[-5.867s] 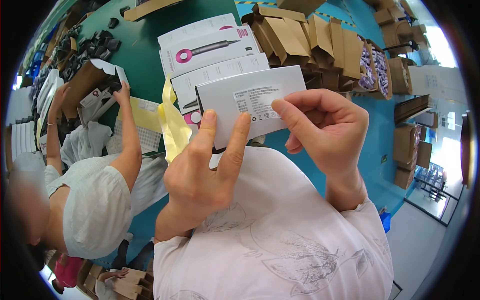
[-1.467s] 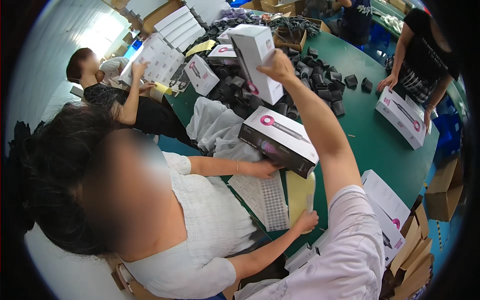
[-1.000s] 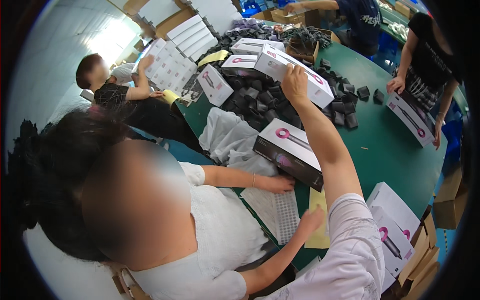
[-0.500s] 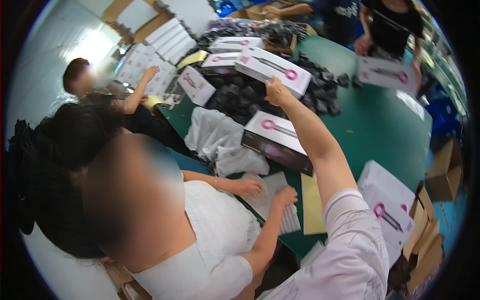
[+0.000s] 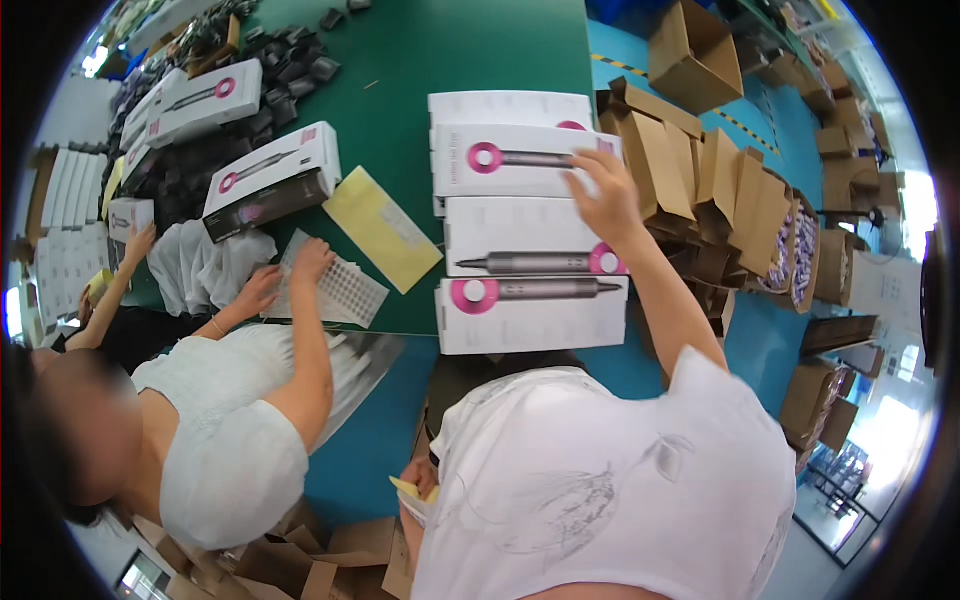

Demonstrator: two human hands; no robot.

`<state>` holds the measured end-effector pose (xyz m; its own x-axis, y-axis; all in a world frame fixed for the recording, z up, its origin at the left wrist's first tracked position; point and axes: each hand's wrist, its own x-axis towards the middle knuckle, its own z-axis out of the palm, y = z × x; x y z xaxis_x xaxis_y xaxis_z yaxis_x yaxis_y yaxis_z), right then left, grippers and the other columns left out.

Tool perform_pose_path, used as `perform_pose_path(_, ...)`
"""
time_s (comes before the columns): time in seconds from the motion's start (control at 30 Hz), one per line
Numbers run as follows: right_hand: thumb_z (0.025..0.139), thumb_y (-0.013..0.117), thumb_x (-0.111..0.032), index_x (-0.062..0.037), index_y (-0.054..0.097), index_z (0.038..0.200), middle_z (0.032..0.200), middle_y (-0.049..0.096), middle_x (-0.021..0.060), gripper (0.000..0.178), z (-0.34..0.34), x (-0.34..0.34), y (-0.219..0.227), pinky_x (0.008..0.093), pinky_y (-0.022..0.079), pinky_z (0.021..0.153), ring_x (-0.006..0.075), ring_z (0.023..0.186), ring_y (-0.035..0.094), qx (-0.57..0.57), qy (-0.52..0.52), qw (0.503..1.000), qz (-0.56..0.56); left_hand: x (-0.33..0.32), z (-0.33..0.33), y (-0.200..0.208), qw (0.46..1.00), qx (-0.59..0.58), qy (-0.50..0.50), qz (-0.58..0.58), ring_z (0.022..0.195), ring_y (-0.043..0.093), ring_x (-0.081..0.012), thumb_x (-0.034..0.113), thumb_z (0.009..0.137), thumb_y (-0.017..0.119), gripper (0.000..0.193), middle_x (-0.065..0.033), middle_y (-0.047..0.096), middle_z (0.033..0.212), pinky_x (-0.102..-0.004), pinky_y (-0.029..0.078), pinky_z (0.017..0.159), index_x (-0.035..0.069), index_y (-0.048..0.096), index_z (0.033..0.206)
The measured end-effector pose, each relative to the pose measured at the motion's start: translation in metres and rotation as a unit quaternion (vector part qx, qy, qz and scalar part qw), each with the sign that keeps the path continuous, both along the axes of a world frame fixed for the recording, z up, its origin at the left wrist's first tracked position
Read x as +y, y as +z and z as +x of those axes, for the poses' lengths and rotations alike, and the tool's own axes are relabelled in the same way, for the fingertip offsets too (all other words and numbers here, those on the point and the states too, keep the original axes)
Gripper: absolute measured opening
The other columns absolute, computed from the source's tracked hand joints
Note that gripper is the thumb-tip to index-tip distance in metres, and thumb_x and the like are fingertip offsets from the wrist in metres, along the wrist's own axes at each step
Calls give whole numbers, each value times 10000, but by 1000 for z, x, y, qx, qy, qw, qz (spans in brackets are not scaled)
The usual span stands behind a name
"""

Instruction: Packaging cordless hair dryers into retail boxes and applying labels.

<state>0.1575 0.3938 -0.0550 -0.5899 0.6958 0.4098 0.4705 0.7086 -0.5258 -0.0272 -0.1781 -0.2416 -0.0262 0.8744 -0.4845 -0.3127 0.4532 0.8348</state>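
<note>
My right hand point(image 5: 608, 195) reaches over a white hair-tool carton point(image 5: 540, 160) printed with a pink ring and a grey barrel. Its fingers are apart and rest at the carton's right end, not wrapped round it. Similar cartons sit in a row toward me: a middle one point(image 5: 510, 228) and the nearest one point(image 5: 535, 327), at the table's front edge. Another carton point(image 5: 500, 105) lies just beyond. Low beside my body, my left hand point(image 5: 422, 474) is closed on a yellow-and-white sticker sheet point(image 5: 415, 498), partly hidden by my shirt.
To my left, a co-worker's hands point(image 5: 312, 262) work at a sheet of round stickers point(image 5: 345, 292) near a yellow sheet point(image 5: 385, 230). More cartons point(image 5: 270, 180) and black parts point(image 5: 285, 75) lie on the green table point(image 5: 440, 50). Brown cardboard boxes point(image 5: 690, 160) stand at the right.
My view has swung right. My right hand has left the carton among the black parts at the far side and now touches the carton row before me. My left hand has come into view.
</note>
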Motion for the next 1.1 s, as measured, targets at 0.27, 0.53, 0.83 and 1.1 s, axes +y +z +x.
perform_pose_path(0.27, 859, 770, -363, 42, 696, 1104, 1006, 719, 201, 479, 238, -110, -56, 355, 542, 824, 269, 925, 698, -60, -241, 900, -358, 100, 28, 136, 968, -107, 96, -205, 512, 441, -25, 41, 870, 722, 523, 60, 558, 676, -206, 339, 474, 17, 531, 1356)
perform_pose_path(0.53, 904, 710, -438, 69, 577, 1319, 1109, 711, 183, 668, 226, -162, -91, 313, 511, 880, 229, 990, 671, 44, -210, 811, -544, 183, 21, 136, 966, 101, 104, -212, 630, 609, -92, 114, 862, 795, 890, -41, 674, 761, -253, 473, 559, -8, 245, 1551)
perform_pose_path(0.83, 976, 566, -517, -140, 524, 1428, 1301, 598, 78, 590, 215, -138, -78, 464, 490, 911, 244, 1151, 557, -12, -168, 760, -628, 212, 15, 104, 973, 167, 68, -147, 1044, 614, -144, 344, 907, 745, 862, -138, 612, 1313, -265, 490, 863, -4, 288, 1549)
perform_pose_path(1.1, 971, 613, -416, -74, 522, 1418, 1177, 667, 83, 570, 209, -181, -72, 363, 495, 863, 219, 1039, 618, 73, -171, 798, -573, 199, 25, 91, 975, 116, 78, -170, 783, 574, -77, 349, 955, 687, 518, -25, 684, 1002, -236, 474, 705, 40, 586, 1359)
